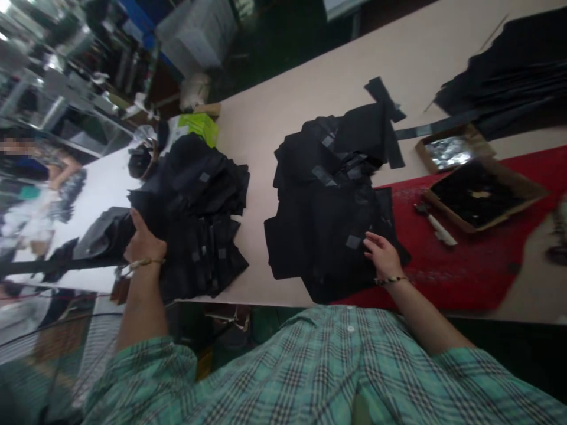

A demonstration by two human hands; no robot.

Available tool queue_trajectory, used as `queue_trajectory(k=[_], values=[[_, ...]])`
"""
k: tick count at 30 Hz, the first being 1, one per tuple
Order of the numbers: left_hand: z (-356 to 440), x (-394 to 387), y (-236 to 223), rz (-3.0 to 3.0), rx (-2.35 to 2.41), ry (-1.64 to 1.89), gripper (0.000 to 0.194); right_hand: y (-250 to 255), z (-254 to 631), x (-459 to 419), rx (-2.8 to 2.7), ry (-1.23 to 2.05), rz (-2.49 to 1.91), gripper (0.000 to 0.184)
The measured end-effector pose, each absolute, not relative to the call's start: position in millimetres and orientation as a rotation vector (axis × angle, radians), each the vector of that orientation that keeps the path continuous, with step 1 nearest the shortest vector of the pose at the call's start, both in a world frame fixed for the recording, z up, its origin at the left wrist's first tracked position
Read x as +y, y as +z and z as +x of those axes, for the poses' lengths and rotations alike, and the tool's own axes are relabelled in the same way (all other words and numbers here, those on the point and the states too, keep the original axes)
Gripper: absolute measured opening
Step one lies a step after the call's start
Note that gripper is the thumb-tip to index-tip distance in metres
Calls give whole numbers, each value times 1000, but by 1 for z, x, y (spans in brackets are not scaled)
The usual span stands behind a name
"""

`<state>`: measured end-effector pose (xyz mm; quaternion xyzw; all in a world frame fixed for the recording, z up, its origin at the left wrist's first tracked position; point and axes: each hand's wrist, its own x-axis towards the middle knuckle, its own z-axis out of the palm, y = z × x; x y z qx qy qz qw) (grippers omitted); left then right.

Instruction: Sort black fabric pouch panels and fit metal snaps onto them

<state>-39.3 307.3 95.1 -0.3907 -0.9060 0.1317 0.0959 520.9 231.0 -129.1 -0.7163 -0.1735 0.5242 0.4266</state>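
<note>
My left hand [145, 241] is at the left pile of black fabric pieces [190, 177]. Its thumb points up along the edge of a dark fabric piece [148, 206], which it seems to grip; the other fingers are mostly hidden. My right hand [383, 257] rests with fingers loosely stretched over a black fabric panel [328, 236] in front of me. Beside its fingertips is a small grey patch [353, 241] on the panel. More black pieces [305, 153] with shiny grey patches lie overlapped just behind.
On a red cloth [478, 271] at right sit a box of black pieces [482, 192], a box with silvery contents [445, 152] and a white-handled tool [438, 229]. A black fabric stack [518, 71] lies far right. Another person [62, 168] is at far left.
</note>
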Motion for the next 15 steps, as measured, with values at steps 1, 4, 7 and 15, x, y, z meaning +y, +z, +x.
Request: queue_trajectory(k=[1, 4, 7, 15], values=[[-36, 308, 81, -1231, -2702, 465, 105, -128, 522, 227, -405, 1313, -1798, 39], [26, 312, 11, -1754, -2627, 390, 77, -122, 521, 222, -332, 1352, -1788, 38], [153, 304, -62, -2465, -2467, -127, 43, -123, 518, 224, -275, 1333, -1793, 36], [390, 271, -128, -3170, -2227, -347, 60, -132, 507, 240, -325, 1308, -1724, 28]])
